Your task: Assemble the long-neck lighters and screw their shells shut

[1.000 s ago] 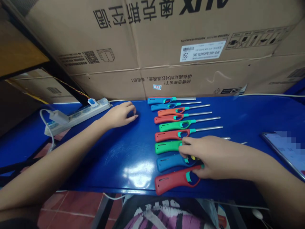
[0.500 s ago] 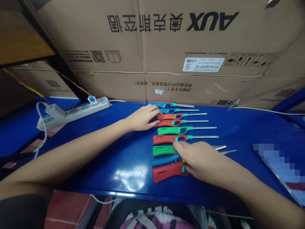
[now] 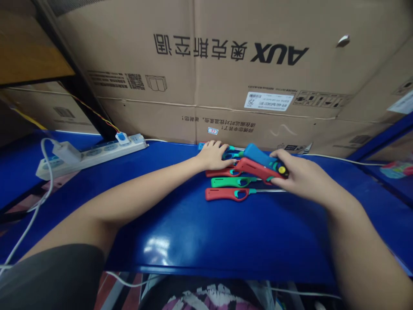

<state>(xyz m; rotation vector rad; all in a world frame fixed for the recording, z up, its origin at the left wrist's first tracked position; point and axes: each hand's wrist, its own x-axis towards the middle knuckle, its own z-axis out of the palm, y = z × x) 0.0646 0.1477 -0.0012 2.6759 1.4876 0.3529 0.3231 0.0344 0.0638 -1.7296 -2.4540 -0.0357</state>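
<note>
Long-nosed gas lighters lie side by side on the blue table point(image 3: 180, 241). My left hand point(image 3: 213, 155) rests palm down over the farthest ones, fingers stretched and thumb apart, partly covering a blue lighter point(image 3: 201, 146). Closer to me lie a red lighter point(image 3: 214, 173), a green lighter point(image 3: 222, 182) and another red lighter point(image 3: 222, 194). Above the row's right side, my right hand point(image 3: 300, 176) is closed round a bunch of lighters, including a blue lighter point(image 3: 258, 155) and a red lighter point(image 3: 253, 168). Their handles point left; other held pieces are partly hidden.
A large cardboard box point(image 3: 219, 82) stands upright along the table's back. At left lies a white power strip point(image 3: 97, 154) with a plugged-in adapter point(image 3: 67, 153) and a loose white cable point(image 3: 49, 185). A colourful plastic packet point(image 3: 395, 169) is at far right.
My right hand has lifted the nearest lighters, the red, blue and green ones, and carried them away from me toward the back of the row. My left hand stays over the far lighters.
</note>
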